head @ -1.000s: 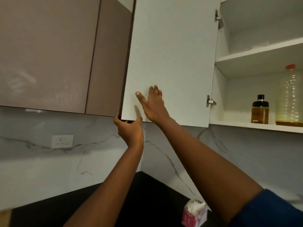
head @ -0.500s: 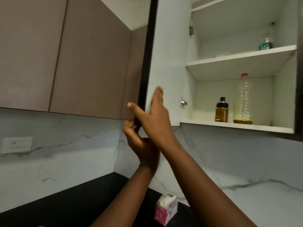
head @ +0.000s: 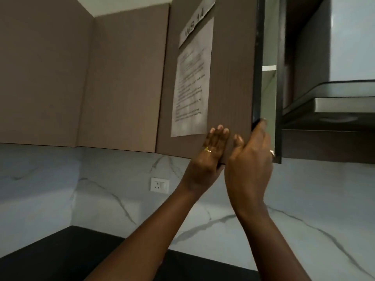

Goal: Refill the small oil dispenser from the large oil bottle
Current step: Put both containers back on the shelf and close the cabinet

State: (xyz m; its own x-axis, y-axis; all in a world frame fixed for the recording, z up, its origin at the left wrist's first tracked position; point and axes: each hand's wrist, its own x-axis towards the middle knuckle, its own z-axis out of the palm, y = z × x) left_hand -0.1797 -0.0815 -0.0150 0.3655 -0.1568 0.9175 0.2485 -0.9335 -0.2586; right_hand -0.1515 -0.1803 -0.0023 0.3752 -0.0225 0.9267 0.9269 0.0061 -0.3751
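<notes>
Cabinet door (head: 229,78): taupe-brown, fine vertical grain, black edge. Notice sheet (head: 190,88) on it: white, black print, grey heading strip "WS 14". Backsplash (head: 101,203): white marble, grey veins. Countertop (head: 60,256): black. Wall socket (head: 160,185): white. Ring (head: 207,149), left hand (head: 211,159): gold. Range hood (head: 334,104): grey steel, black trim.

Left hand (head: 211,153), right hand (head: 251,161) on ajar cabinet door (head: 231,78) (paper notice (head: 191,88) above)

The door (head: 229,78) hides nearly all inside the cabinet (head: 268,92), and small print on its sheet (head: 191,88) is blurred.
</notes>
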